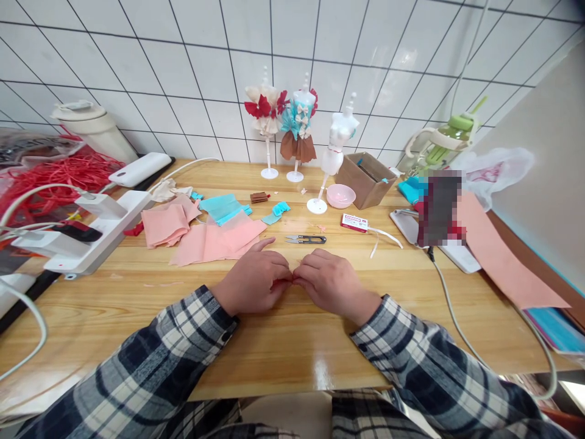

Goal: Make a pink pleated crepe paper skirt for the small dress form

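Over the middle of the table, my left hand (pixel 258 277) and my right hand (pixel 336 281) meet at their fingertips. Both are closed in a pinch, the left thumb sticking out. Whatever lies between the fingertips is hidden or too small to name; a hint of red shows there. Just beyond the hands lie black-handled thread snips (pixel 306 239). Thin pink sheets (pixel 214 242) spread out left of the snips, with a folded pink stack (pixel 165 224) beside them. Blue sheets (pixel 223 208) partly cover the pink ones, and a small blue piece (pixel 277 212) lies apart.
Against the tiled wall stand two dressed mini mannequins (pixel 299 131) and a bare white one (pixel 337 143). Nearby are a pink bowl (pixel 340 196), a cardboard box (pixel 365 183) and a small red-and-white box (pixel 354 223). A power strip (pixel 100 235) with cables sits left; a phone-like blurred object (pixel 441 207) stands right.
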Demonstrator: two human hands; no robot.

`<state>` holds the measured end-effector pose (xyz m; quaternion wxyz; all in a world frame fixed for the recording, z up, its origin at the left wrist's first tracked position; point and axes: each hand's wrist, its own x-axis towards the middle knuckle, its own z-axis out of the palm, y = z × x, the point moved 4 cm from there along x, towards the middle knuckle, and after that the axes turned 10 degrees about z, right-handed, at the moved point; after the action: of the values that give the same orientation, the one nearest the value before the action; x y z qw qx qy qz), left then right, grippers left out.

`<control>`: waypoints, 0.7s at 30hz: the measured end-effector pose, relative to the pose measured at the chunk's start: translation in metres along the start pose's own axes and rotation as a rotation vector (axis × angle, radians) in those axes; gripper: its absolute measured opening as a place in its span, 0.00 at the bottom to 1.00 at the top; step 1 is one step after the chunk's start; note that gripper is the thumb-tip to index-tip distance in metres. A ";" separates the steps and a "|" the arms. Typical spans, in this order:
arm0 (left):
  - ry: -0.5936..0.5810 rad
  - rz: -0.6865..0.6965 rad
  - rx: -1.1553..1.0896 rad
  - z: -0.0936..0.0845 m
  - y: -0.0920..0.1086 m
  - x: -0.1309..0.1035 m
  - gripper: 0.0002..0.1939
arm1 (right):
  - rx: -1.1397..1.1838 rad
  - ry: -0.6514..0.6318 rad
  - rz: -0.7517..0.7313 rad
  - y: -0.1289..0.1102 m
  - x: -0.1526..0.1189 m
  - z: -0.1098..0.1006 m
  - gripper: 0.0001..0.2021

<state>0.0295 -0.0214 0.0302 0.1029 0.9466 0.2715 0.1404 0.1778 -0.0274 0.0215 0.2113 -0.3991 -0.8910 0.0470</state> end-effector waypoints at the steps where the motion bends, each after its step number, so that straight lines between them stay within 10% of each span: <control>1: 0.021 -0.045 0.013 0.000 -0.003 0.000 0.11 | 0.042 0.034 -0.009 -0.001 0.000 -0.001 0.08; 6: 0.220 -0.380 -0.039 0.002 -0.024 -0.006 0.11 | 0.472 0.286 0.238 0.017 0.001 -0.003 0.18; 11: 0.317 -0.448 -0.314 0.007 -0.023 -0.007 0.11 | 0.712 0.062 0.466 0.025 0.007 0.018 0.14; 21: 0.289 -0.637 -0.943 0.014 -0.022 -0.008 0.12 | 0.450 0.316 0.073 0.017 0.004 -0.004 0.01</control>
<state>0.0171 -0.0087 0.0095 0.5119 0.6417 0.4620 0.3357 0.1890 -0.0131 0.0222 0.4292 -0.3762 -0.7993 0.1885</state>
